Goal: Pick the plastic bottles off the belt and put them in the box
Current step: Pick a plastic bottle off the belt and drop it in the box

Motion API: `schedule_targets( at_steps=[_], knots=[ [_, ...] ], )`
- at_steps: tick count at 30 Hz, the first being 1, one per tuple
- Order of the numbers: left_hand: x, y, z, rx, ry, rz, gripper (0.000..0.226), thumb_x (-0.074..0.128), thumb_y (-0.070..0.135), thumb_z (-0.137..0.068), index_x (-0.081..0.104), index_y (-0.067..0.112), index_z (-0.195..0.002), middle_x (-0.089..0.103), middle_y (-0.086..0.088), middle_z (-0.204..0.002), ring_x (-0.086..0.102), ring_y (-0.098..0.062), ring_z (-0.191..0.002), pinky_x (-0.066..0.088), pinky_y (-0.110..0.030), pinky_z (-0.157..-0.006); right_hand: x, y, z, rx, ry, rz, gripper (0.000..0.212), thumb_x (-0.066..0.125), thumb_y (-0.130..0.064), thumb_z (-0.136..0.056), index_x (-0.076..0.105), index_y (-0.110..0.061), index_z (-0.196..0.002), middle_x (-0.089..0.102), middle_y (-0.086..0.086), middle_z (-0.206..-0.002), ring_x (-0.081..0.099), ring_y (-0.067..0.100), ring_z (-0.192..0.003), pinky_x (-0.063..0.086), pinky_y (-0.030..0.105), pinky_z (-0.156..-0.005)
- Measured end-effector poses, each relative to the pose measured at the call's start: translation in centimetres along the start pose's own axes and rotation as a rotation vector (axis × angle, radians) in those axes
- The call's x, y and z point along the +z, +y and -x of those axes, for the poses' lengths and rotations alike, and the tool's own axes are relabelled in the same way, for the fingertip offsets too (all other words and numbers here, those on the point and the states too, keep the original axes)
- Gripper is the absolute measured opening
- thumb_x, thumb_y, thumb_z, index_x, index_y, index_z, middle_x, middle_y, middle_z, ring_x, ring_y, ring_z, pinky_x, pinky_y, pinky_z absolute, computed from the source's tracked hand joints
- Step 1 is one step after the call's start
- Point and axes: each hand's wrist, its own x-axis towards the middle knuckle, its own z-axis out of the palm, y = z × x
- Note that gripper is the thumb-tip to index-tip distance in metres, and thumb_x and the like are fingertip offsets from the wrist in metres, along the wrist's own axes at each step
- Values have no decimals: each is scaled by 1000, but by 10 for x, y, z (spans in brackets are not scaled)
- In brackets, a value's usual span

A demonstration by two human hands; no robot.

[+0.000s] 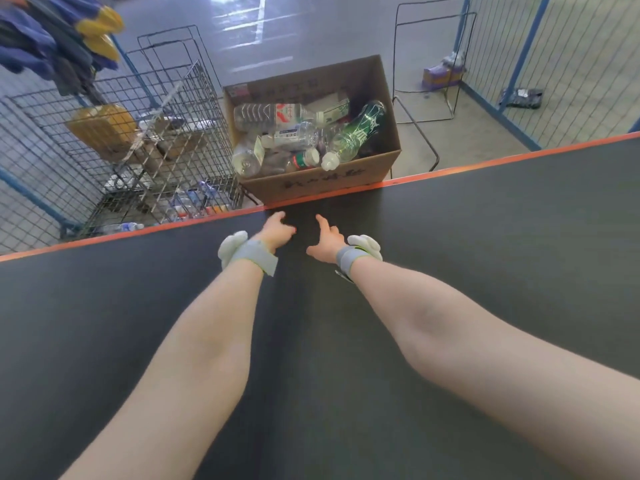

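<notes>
Over the matte black belt [485,237] we reach our left hand [277,232] and right hand [325,242], both loose and empty, toward the cardboard box [311,183] at twelve o'clock, holding perhaps seven crinkled clear bottles [277,133].

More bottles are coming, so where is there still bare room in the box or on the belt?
The dark conveyor belt is bare on both sides of the two hands. The brown cardboard box is crowded with clear plastic bottles and a green bottle; only its far right corner shows bare wall.
</notes>
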Motion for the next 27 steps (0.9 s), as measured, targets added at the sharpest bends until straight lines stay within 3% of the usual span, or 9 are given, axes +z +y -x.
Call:
schedule_targets(
  at_steps=[4, 8, 10, 12, 15, 19, 21, 24, 27],
  knots=[
    [26, -77, 79, -143, -54, -220, 71, 55, 12, -92, 17, 9, -151, 41, -16, -145, 43, -30, -131, 35, -30, -107, 23, 23, 65, 60, -52, 31, 90, 61, -33, -88, 0, -32, -154, 22, 15, -153, 32, 38, -138, 28, 46, -114],
    [45, -137, 134, -188, -75, -606, 73, 55, 25, -92, 15, 12, -152, 35, -14, -150, 29, -32, -141, 24, -37, -116, 45, 52, 113, 126, -108, 74, 88, 59, -36, -89, 0, -32, -154, 21, 11, -154, 30, 36, -140, 27, 46, -115],
    [52, -166, 174, -186, -113, -822, 72, 51, 33, -94, 12, 19, -153, 23, -8, -157, 12, -27, -147, 12, -52, -118, 58, 62, 143, 141, -142, 103, 87, 58, -38, -90, -1, -32, -154, 18, 11, -157, 30, 36, -141, 26, 46, -115],
    [52, -191, 214, -217, -165, -966, 69, 45, 37, -97, 8, 27, -153, 6, -2, -161, -4, -23, -149, 1, -68, -111, 75, 71, 173, 146, -188, 148, 88, 58, -41, -90, -2, -33, -154, 16, 9, -158, 29, 35, -141, 26, 47, -115],
    [53, -217, 276, -268, -190, -963, 73, 45, 48, -94, 4, 31, -153, -6, -1, -161, -12, -23, -148, 0, -72, -108, 104, 84, 219, 133, -276, 165, 91, 59, -45, -89, -4, -33, -154, 11, 6, -160, 23, 34, -144, 24, 47, -116],
    [61, -252, 346, -319, -206, -904, 108, 59, 69, -75, -11, 35, -151, -24, 0, -158, -24, -26, -145, -3, -74, -103, 148, 101, 272, 44, -378, 174, 109, 70, -50, -80, -10, -38, -152, -2, 5, -162, 3, 31, -149, 13, 48, -119],
    [71, -272, 371, -315, -171, -939, 114, 58, 73, -72, -18, 36, -148, -30, -1, -155, -27, -30, -143, 0, -76, -102, 168, 106, 289, -33, -394, 217, 114, 74, -52, -75, -10, -41, -151, -7, 5, -162, -7, 32, -149, 8, 51, -120],
    [89, -313, 402, -289, -211, -929, 95, 47, 69, -83, -17, 41, -147, -31, 3, -155, -25, -30, -144, 11, -73, -105, 190, 114, 315, -120, -445, 246, 116, 77, -51, -73, -8, -42, -152, -11, 1, -162, -11, 28, -149, 6, 53, -117],
    [109, -345, 424, -117, -323, -928, 72, 34, 57, -96, -13, 42, -149, -29, 10, -155, -26, -26, -144, 12, -64, -112, 203, 127, 335, -150, -472, 295, 117, 78, -46, -74, -8, -40, -152, -10, 1, -162, -10, 25, -149, 6, 50, -118]
  ],
)
